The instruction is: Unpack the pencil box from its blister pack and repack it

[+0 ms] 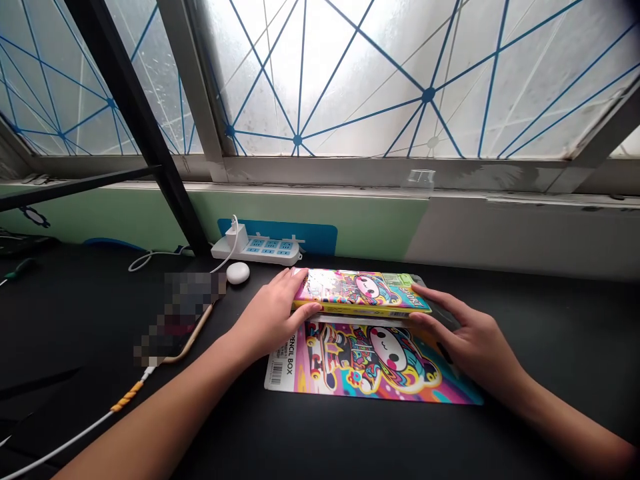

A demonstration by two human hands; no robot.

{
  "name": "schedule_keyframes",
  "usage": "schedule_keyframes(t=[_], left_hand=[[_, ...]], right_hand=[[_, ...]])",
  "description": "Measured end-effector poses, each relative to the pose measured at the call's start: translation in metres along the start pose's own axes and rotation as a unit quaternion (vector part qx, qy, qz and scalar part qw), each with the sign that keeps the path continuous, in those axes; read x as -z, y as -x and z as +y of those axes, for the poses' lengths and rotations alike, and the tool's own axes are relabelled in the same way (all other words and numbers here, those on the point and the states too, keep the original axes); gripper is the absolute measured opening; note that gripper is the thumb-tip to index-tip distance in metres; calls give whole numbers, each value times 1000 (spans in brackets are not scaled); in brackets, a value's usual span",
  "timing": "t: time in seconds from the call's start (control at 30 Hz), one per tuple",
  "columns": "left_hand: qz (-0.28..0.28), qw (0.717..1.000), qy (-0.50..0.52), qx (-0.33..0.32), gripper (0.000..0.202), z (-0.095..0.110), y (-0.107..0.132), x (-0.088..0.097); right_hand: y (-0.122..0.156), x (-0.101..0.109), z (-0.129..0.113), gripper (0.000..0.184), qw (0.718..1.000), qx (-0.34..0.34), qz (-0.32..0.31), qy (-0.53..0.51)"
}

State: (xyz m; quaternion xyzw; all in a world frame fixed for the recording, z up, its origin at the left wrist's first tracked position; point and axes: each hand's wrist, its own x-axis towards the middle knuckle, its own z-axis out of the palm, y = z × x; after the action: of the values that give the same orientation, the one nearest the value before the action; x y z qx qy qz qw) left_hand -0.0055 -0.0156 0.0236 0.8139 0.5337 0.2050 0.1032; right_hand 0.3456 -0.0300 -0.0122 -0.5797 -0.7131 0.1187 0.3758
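Note:
A colourful pencil box (357, 289) with a cartoon figure and a yellow front edge lies lengthwise before me on the black table. My left hand (277, 313) grips its left end, thumb on the near side and fingers over the far edge. At the other end, my right hand (465, 330) pinches the box's right side between thumb and fingers. Just on the near side lies a flat printed card (360, 363) with a matching picture, a barcode and the words "PENCIL BOX". A thin pale edge shows between box and card; what lies under the box is hidden.
Left of my hands rests a phone-like device (180, 320), blurred out, with a white cable (90, 430). A round white object (238, 273) and a power strip (257, 249) with a plugged-in charger stand near the wall. A black metal post (145, 133) rises at left.

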Motion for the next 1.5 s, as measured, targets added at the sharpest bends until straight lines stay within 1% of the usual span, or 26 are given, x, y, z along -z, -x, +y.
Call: schedule_keyframes(t=[0.13, 0.2, 0.3, 0.4, 0.5, 0.57, 0.63, 0.67, 0.7, 0.77, 0.83, 0.9, 0.93, 0.97, 1.0, 1.03, 1.13, 1.17, 1.2, 1.27, 1.37, 1.43, 1.5], left_hand=[[-12, 1000, 6, 3, 71, 0, 2, -1], [-24, 1000, 5, 6, 74, -1, 3, -1], [-32, 999, -21, 10, 74, 1, 4, 0], [-17, 998, -56, -4, 71, 6, 5, 0], [-12, 995, -89, -41, 69, 12, 5, -1], [-19, 992, -107, -63, 71, 15, 5, -3], [-31, 989, -119, -78, 74, 15, 5, -5], [-38, 988, -123, -84, 73, 15, 4, -6], [-44, 987, -124, -87, 70, 13, 4, -6], [-52, 988, -119, -89, 63, 9, 3, -4], [-57, 989, -105, -83, 63, 4, 3, 0], [-60, 992, -91, -68, 66, -2, 3, 5], [-60, 993, -87, -56, 65, -4, 3, 8], [-56, 994, -86, -43, 63, -7, 3, 10], [-49, 995, -88, -28, 61, -9, 2, 12], [-42, 995, -92, -13, 59, -10, 1, 14], [-23, 993, -114, 17, 53, -12, -1, 14], [-14, 992, -121, 22, 52, -11, -1, 12], [-6, 992, -126, 24, 51, -10, -2, 10], [5, 992, -128, 20, 53, -6, -2, 5], [-7, 992, -123, 5, 58, 1, -2, -3], [-17, 992, -124, 0, 58, 4, -2, -5], [-21, 992, -121, -1, 58, 4, -2, -4]], right_hand=[[0, 0, -3, 57, 1000, 20, -10, -2], [-1, 0, -4, 50, 999, 49, -12, 5], [-2, -1, -6, 37, 995, 100, -7, 30], [-1, -2, -13, 29, 985, 153, 20, 72], [7, -1, -26, 17, 965, 246, 38, 81], [15, -1, -36, 18, 950, 307, 15, 56], [25, -2, -45, 23, 937, 345, -47, 24], [29, -3, -48, 23, 933, 349, -88, 12], [32, -4, -50, 24, 930, 342, -131, 7], [36, -7, -51, 31, 931, 300, -205, 22], [36, -9, -49, 51, 932, 254, -254, 54], [34, -8, -49, 71, 927, 226, -290, 74], [33, -6, -50, 77, 923, 220, -306, 78], [33, -3, -52, 80, 920, 215, -319, 79], [33, 0, -54, 78, 918, 210, -326, 79], [33, 3, -57, 71, 918, 204, -330, 78], [37, 9, -63, 38, 924, 185, -329, 58], [37, 9, -63, 32, 928, 179, -323, 51], [38, 7, -62, 31, 932, 175, -313, 48], [37, 0, -58, 35, 947, 165, -270, 58], [33, -10, -52, 41, 964, 141, -204, 93], [30, -13, -51, 36, 968, 124, -185, 111], [28, -14, -52, 29, 969, 116, -181, 124]])
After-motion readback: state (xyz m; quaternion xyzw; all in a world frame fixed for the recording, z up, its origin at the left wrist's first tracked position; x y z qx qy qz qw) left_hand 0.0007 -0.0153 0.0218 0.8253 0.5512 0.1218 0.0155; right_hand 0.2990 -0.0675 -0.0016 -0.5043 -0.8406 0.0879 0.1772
